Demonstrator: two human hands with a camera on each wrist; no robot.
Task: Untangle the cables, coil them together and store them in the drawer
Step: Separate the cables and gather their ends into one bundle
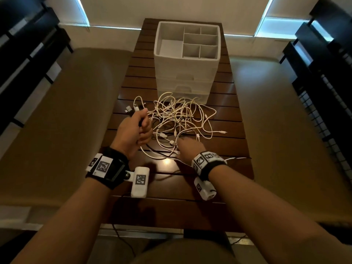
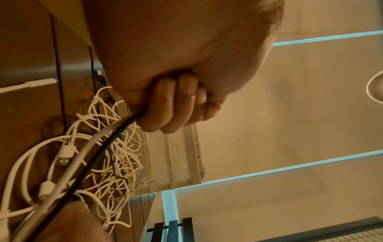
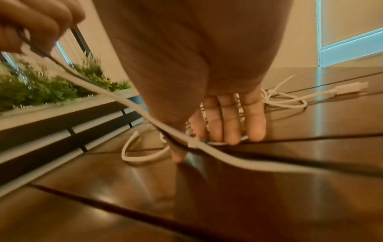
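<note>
A tangle of white cables point(image 1: 179, 119) with a few black ones lies mid-table, in front of the white drawer unit point(image 1: 182, 73). All of the unit's drawers look pushed in. My left hand point(image 1: 142, 126) is raised at the tangle's left edge. Its fingers point(image 2: 172, 111) are curled round a black cable point(image 2: 116, 135) and a white cable point(image 2: 91, 144) that run down together. My right hand point(image 1: 181, 147) reaches down at the tangle's near edge. Its fingers point(image 3: 228, 129) are straight and touch a white cable on the wood, with the thumb tip on the table. The white cable point(image 3: 132, 104) stretches taut from the left hand past the right thumb.
The dark slatted wooden table point(image 1: 219, 149) is narrow, with beige surfaces on both sides. The unit's top is an open tray with dividers point(image 1: 190, 40). USB plugs point(image 1: 129, 108) stick out at the tangle's left. A black cable point(image 1: 167, 173) trails along the near slats. A planter point(image 3: 51, 88) stands off to the left.
</note>
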